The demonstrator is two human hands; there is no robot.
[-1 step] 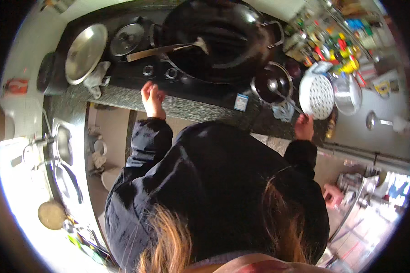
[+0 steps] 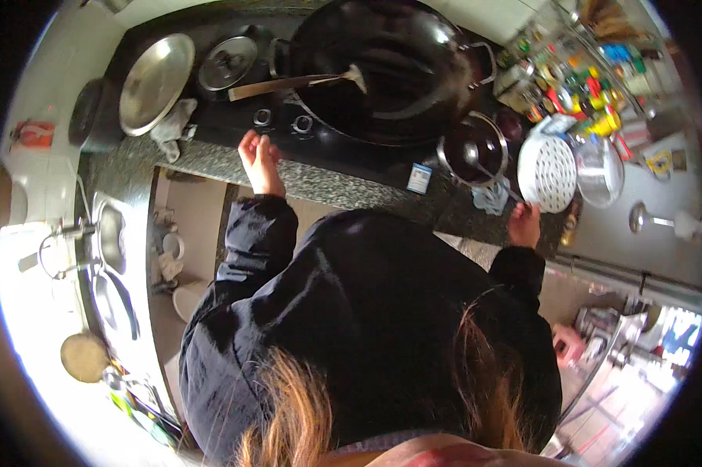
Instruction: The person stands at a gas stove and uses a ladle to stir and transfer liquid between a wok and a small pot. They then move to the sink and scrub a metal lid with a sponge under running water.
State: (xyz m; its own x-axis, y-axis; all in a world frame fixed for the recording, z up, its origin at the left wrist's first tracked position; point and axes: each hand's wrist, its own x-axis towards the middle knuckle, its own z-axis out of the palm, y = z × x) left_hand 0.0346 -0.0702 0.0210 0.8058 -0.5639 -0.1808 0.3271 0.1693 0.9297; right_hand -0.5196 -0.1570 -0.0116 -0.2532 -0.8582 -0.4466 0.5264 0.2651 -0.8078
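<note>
Beside the wok (image 2: 390, 74), at its near right, my right hand (image 2: 524, 226) looks closed on the ladle (image 2: 485, 169) reaching into the small pot (image 2: 460, 136), seemingly tending it, which next calls for steadiness, while my left hand (image 2: 261, 163), half-curled, apparently empty, hangs off the wok's near left.

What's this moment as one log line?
Left hand: near round silver-ringed stove knobs; Right hand: holding long metal ladle; Ladle: in small round dark pot
</note>
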